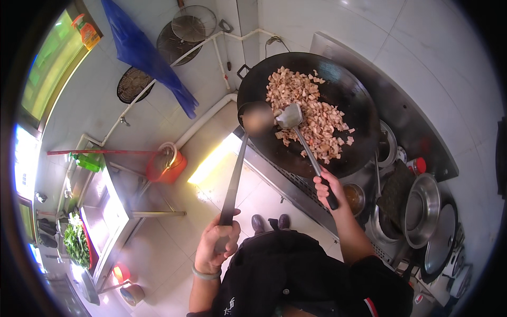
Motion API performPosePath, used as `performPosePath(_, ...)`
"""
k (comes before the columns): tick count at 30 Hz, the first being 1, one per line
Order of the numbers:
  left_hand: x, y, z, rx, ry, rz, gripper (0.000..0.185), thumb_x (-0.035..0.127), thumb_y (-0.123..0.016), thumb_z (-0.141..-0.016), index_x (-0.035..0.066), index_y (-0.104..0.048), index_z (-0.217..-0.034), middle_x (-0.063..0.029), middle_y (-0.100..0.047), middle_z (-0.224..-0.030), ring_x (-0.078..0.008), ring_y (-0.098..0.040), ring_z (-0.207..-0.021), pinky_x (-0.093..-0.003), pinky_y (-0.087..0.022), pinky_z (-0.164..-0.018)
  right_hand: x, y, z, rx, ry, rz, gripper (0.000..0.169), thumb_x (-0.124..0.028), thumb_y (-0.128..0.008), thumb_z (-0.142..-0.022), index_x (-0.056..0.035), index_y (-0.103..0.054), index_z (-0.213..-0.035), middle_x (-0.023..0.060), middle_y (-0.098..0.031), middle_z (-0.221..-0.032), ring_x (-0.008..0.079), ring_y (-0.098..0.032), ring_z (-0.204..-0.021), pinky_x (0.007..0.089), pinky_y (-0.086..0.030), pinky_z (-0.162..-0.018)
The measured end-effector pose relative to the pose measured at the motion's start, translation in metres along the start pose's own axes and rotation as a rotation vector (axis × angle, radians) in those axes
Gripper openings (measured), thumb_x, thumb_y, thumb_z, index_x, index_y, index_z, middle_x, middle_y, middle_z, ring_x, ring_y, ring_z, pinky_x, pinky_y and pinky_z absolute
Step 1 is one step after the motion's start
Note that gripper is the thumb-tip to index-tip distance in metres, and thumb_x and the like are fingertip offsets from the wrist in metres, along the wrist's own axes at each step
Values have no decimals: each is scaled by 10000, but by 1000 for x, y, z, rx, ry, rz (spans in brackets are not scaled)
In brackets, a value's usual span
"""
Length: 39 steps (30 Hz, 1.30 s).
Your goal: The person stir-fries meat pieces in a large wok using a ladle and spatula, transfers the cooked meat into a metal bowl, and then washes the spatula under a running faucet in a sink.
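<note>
A large dark wok stands on the steel stove in front of me. Diced pale meat is heaped across its middle. My right hand grips the black handle of a metal wok spatula, whose blade rests at the meat's left side. In my left hand is the long handle of a ladle. Its round dark bowl is over the wok's left rim, close to the spatula blade. What lies in the ladle is blurred, though it looks light brown.
Right of the wok are a small bowl of brownish liquid, a red-lidded jar and a steel basin. At left, an orange bucket stands near a steel sink table. Leafy greens sit there. Blue plastic hangs on the wall.
</note>
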State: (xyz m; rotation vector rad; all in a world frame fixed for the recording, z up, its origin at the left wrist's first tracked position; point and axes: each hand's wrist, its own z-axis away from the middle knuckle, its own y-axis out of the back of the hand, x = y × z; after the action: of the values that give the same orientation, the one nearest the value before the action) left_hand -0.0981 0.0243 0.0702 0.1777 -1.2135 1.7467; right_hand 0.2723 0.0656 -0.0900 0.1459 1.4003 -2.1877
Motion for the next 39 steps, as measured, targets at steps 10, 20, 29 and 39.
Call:
performPosePath(10, 5, 5, -18, -54, 64, 33, 428, 66, -480, -862, -39, -496, -1276, -86, -504, -775, -127, -435, -504, -234, -353, -376, -4, -34, 34, -21, 185, 239, 565, -137, -479, -996, -170, -309, -1534, 34, -542, -816, 77, -453, -470, 215, -392, -373)
performPosePath(20, 13, 11, -13, -93, 27, 46, 419, 48, -476, -868, -32, -502, -1278, -95, -504, -775, -123, -433, -492, -231, -335, -365, 34, -42, 36, 500, 354, 1104, 625, -74, -521, -963, -86, -300, -1547, 43, -535, -707, 122, -494, -436, 298, -446, -383)
performPosePath(29, 14, 14, -7, -55, 23, 41, 426, 56, -495, -857, -41, -501, -1271, -92, -502, -761, -120, -432, -479, -230, -336, -361, 27, -33, -35, 190, 296, 633, 560, -105, -533, -975, -102, -361, -1508, 49, -544, -788, 129, -513, -500, 282, -424, -381)
performPosePath(39, 17, 7, 4, -14, 17, -8, 476, 96, -487, -861, -96, -442, -1295, -72, -437, -740, -95, -385, -469, -206, -331, -339, 27, -4, -56, -163, 7, -318, 128, -152, -518, -1004, -135, -535, -1130, 49, -520, -859, 53, -471, -538, 173, -401, -395)
